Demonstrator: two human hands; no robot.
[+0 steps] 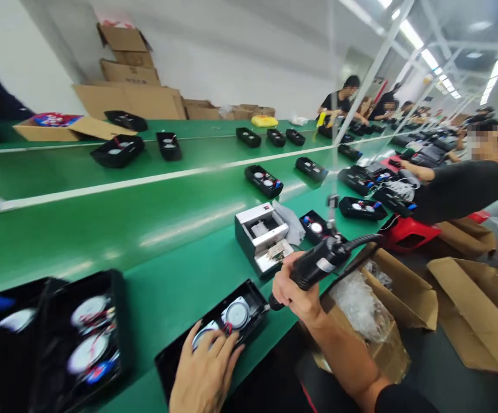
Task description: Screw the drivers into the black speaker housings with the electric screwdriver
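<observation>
My right hand (297, 289) is wrapped around a black electric screwdriver (318, 264), held sideways with its cord at the back. The tip points left at the right end of a black speaker case (253, 295); whether it touches a screw cannot be made out. Inside this open case sit two round speakers, the right one (237, 314) in plain sight. My left hand (203, 370) lies over the other speaker and the case's near side, fingers stretched and slightly apart. Red wires (228, 328) show by its fingertips.
A screw feeder box (257, 229) stands behind the case. More open speaker cases (89, 338) lie at the left. Others ride the green conveyor (180, 201). Cardboard boxes (386, 321) stand on the right, beside a co-worker's dark sleeve (459, 183).
</observation>
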